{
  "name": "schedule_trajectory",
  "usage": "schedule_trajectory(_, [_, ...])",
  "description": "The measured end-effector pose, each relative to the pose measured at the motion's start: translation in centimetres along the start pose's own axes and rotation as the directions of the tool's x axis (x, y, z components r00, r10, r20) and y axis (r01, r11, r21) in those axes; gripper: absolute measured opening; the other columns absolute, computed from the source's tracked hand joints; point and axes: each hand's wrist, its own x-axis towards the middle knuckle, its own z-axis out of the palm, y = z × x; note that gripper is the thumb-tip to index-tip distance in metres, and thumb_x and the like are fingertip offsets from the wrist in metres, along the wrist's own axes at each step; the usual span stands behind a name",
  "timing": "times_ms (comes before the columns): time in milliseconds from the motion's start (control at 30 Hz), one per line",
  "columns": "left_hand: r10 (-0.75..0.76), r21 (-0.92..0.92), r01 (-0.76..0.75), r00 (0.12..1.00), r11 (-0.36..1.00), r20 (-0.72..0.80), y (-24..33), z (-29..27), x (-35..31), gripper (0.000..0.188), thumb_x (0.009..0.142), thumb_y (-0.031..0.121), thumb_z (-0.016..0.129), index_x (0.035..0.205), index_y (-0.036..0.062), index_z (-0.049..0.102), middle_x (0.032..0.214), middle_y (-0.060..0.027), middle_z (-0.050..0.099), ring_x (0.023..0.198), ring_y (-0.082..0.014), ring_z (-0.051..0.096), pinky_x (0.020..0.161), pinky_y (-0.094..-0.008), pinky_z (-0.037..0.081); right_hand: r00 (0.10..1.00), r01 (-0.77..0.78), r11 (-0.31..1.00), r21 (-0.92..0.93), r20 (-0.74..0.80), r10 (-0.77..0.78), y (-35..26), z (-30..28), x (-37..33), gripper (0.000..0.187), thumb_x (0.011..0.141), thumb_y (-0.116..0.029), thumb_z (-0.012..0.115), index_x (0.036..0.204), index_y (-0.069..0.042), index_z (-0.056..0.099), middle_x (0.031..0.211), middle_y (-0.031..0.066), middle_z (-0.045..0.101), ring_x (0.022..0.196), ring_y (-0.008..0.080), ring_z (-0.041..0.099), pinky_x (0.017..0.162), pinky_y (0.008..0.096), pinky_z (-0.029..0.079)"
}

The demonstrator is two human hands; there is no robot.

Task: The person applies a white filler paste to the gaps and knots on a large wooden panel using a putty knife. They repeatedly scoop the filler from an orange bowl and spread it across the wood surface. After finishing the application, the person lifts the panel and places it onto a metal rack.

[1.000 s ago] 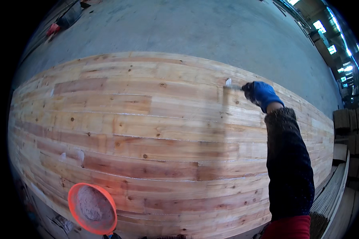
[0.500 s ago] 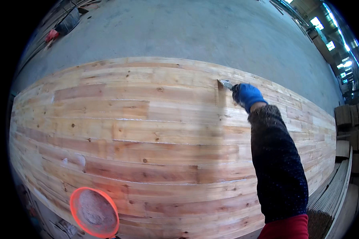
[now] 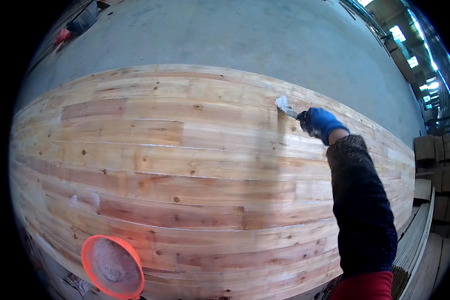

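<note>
Floor: grey and smooth, the floor (image 3: 210, 35) spreads beyond the far edge of the work, with lit windows (image 3: 397, 33) at the upper right.
Wooden panel: a broad wooden panel (image 3: 215, 165) of pale and reddish strips, dotted with knots, fills most of the view; its outline bows through the fisheye lens.
Seams: thin whitish lines run along several joints, and a pale smear (image 3: 95, 199) marks the left part of the panel.
Right hand: the right hand (image 3: 320, 124), in a blue glove with dark fingertips, reaches over the far right part of the panel.
Right fingers: clamped around the handle of the scraper.
Scraper: the scraper (image 3: 285, 106) points up and left from the hand, its blade coated whitish, over the panel near the far edge; whether the blade touches the wood I cannot tell.
Sleeve: a dark sleeve (image 3: 362, 210) with a fuzzy cuff covers the forearm, red cloth (image 3: 367, 287) below it.
Bowl: an orange-rimmed bowl (image 3: 87, 260) sits tilted at the lower left, by the panel's near edge, with pale paste (image 3: 114, 262) inside.
Left fingers: outside the view, so I cannot tell their state.
Right side: stacked boards (image 3: 437, 155) and long slats (image 3: 415, 240) lie beyond the panel.
Upper left: a dark container (image 3: 82, 20) stands beside a red item (image 3: 62, 36).
</note>
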Motion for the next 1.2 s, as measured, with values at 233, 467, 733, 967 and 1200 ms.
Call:
schedule_trajectory(233, [0.057,0.005,-0.057,0.998,0.998,-0.013,0.8,0.5,-0.2,0.014,0.094,0.02,0.059,0.09,0.0071,0.054,0.07,-0.0044,0.052,0.054,-0.0178,0.051,0.047,-0.0312,0.044,0.95,-0.034,0.992,-0.118,-0.314,-0.004,-1.9,1.5,0.3,0.023,0.089,-0.023,0.06,0.096,-0.005,0.072,0.069,0.0087,0.066,0.06,0.0208,0.065,0.059,0.0336,0.051])
schedule_trajectory(467, [0.023,-0.004,-0.023,0.999,1.0,-0.031,0.9,0.9,-0.6,0.015,0.094,0.019,0.059,0.088,0.0066,0.055,0.069,-0.0047,0.052,0.053,-0.0177,0.051,0.047,-0.0316,0.044,0.953,0.014,0.999,-0.034,-0.301,-0.024,-0.8,1.9,2.5,0.022,0.085,-0.023,0.061,0.086,-0.004,0.071,0.075,0.0147,0.07,0.073,0.0313,0.068,0.067,0.0393,0.053])
schedule_trajectory(733, [0.055,0.023,-0.054,0.996,0.998,-0.068,0.3,0.8,-0.6,0.018,0.096,0.022,0.057,0.087,0.0068,0.055,0.07,-0.0051,0.051,0.053,-0.0177,0.051,0.047,-0.0313,0.043,0.997,-0.066,0.975,0.213,-0.011,0.071,-2.1,-2.6,-0.6,0.023,0.09,-0.022,0.06,0.084,-0.001,0.067,0.064,0.0087,0.062,0.057,0.0172,0.062,0.057,0.035,0.049])
schedule_trajectory(967, [0.005,0.033,-0.003,0.999,0.999,-0.054,0.4,0.4,-0.7,0.019,0.098,0.025,0.055,0.09,0.0075,0.054,0.071,-0.0047,0.051,0.056,-0.0189,0.052,0.048,-0.0329,0.045,0.997,-0.066,0.965,0.254,-0.031,0.076,-0.9,-1.8,-0.8,0.024,0.088,-0.02,0.06,0.103,-0.006,0.072,0.069,0.0081,0.065,0.061,0.018,0.066,0.059,0.0328,0.051])
schedule_trajectory(1200, [-0.017,0.005,0.017,1.0,1.0,-0.007,0.2,0.3,-1.1,0.017,0.098,0.026,0.055,0.093,0.0097,0.055,0.073,-0.0035,0.051,0.057,-0.0187,0.052,0.049,-0.0333,0.046,0.994,-0.086,0.993,0.076,-0.067,0.092,-1.5,-0.3,1.1,0.026,0.082,-0.024,0.062,0.097,-0.006,0.073,0.101,0.0209,0.069,0.097,0.0366,0.067,0.084,0.0433,0.052])
